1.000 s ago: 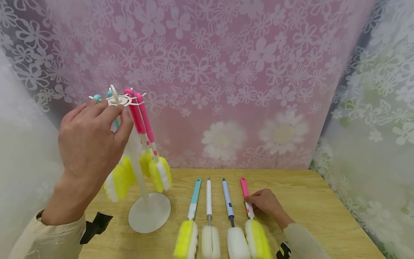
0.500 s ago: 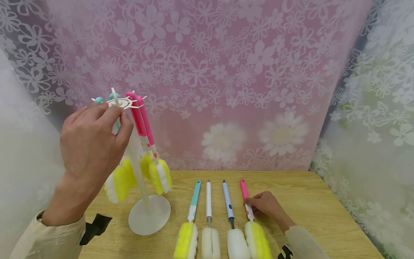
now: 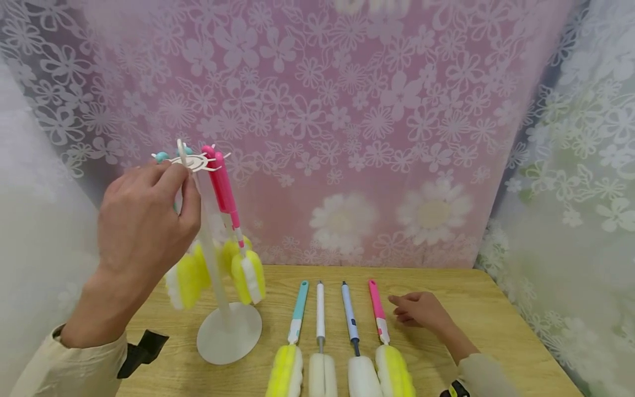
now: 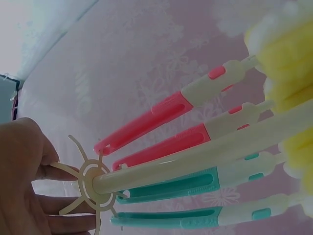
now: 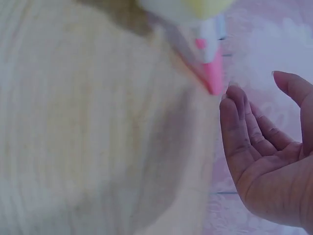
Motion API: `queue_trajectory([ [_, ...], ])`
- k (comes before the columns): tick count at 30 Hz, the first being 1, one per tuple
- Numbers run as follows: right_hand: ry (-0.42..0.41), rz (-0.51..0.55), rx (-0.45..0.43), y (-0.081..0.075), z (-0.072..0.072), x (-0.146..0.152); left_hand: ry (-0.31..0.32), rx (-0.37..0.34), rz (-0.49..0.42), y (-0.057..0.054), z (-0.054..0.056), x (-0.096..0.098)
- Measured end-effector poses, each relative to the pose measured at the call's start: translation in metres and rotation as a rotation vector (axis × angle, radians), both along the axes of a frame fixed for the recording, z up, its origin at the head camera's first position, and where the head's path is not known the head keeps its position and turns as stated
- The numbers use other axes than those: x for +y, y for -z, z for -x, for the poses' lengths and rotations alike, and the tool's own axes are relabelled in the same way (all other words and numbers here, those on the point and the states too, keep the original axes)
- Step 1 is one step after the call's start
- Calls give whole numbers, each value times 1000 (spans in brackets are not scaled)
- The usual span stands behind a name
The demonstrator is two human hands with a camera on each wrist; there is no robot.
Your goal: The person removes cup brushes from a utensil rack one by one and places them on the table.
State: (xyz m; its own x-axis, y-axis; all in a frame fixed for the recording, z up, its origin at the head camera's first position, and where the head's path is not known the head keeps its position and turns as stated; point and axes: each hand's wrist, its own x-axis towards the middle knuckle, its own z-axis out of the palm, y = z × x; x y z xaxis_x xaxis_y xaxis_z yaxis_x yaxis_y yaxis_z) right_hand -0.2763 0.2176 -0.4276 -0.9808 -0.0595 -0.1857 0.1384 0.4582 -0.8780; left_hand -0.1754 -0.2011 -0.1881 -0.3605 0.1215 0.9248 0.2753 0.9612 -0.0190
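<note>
My left hand pinches the spoked top of a white hanging rack on the left. Two pink-handled and two teal-handled sponge brushes hang from its spokes, heads down. Over the table at the right, my right hand holds nothing, its fingers loosely extended beside a pink-handled sponge brush. The right wrist view has that hand apart from the pink handle. Left of this brush lie a blue-handled brush, a white-handled brush and a teal-handled brush, in a row.
The wooden table ends at a pink flowered curtain at the back. Pale flowered sheeting closes off the right side. The rack's round base stands left of the row of brushes.
My right hand has let go of the pink-handled brush and moved right, away from it. The brush stays on the table. My left hand keeps its hold on the rack's top.
</note>
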Motion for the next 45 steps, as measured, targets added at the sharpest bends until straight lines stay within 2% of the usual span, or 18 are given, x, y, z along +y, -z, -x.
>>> queue_trajectory([
  [5, -43, 34, 50, -14, 1, -3, 0, -45, 22, -1, -1, -4],
  [12, -102, 56, 119, -37, -6, -25, -30, -165, 24, 1, -4, -9],
  [18, -169, 80, 153, -64, -14, -51, -23, -160, 73, 0, -5, -13],
  [21, -210, 92, 164, -75, -19, -65, -21, -173, 71, 0, -6, -14],
  [24, -285, 104, 195, -85, -21, -80, -21, -146, 56, 0, -6, -14],
  [30, -454, 138, 298, -113, -18, -120, 27, -25, 48, 1, -5, -18],
  [35, -552, 214, 407, -134, -23, -164, 42, 6, 3, 0, -4, -16],
  [38, -561, 253, 477, -141, -28, -190, 35, 0, -12, -2, -3, -11],
  [45, -471, 262, 622, -154, -39, -240, 0, -12, -20, -6, -3, -4],
])
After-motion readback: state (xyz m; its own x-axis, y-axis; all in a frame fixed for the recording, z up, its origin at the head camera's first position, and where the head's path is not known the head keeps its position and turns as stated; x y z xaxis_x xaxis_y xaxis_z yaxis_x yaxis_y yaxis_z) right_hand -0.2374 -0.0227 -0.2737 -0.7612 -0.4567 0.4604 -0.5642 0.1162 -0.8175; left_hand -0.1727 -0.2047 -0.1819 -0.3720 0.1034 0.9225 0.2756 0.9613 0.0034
